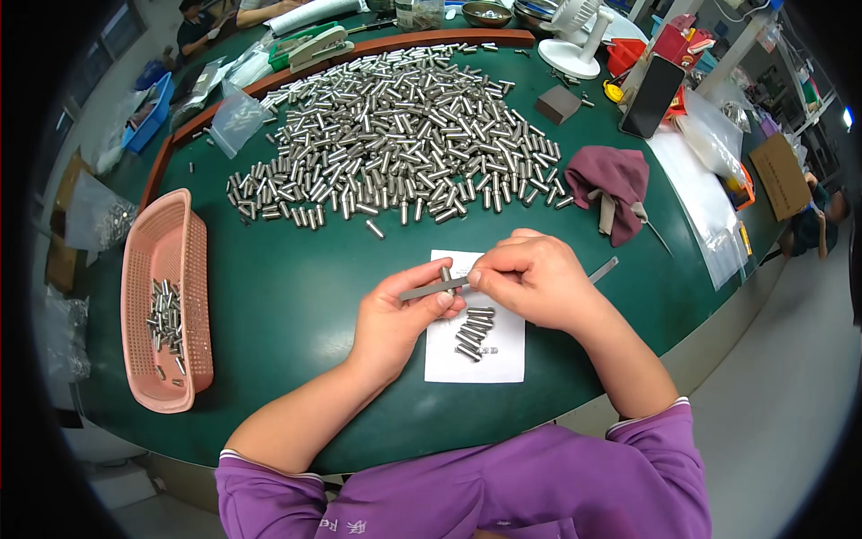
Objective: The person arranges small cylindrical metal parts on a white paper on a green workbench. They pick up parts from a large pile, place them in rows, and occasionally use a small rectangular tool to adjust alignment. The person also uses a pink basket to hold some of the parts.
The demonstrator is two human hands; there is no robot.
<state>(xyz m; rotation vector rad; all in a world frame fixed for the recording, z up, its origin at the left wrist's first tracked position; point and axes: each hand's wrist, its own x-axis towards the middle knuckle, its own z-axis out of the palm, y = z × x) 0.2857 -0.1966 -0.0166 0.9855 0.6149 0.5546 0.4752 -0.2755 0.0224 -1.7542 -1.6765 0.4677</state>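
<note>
My left hand is closed on a small metal cylindrical pin, which stands nearly upright between the thumb and fingers. In my right hand is a thin, flat grey file. Its blade lies across the pin, touching or just in front of it, and its other end sticks out past my right wrist. Beneath both hands a white sheet of paper lies on the green table. Several similar pins rest on it in a slanting row.
A large heap of metal pins spreads across the far side, inside a brown wooden rail. At left stands a pink basket holding some pins. To the right are a maroon cloth, a dark block, a phone and a white fan.
</note>
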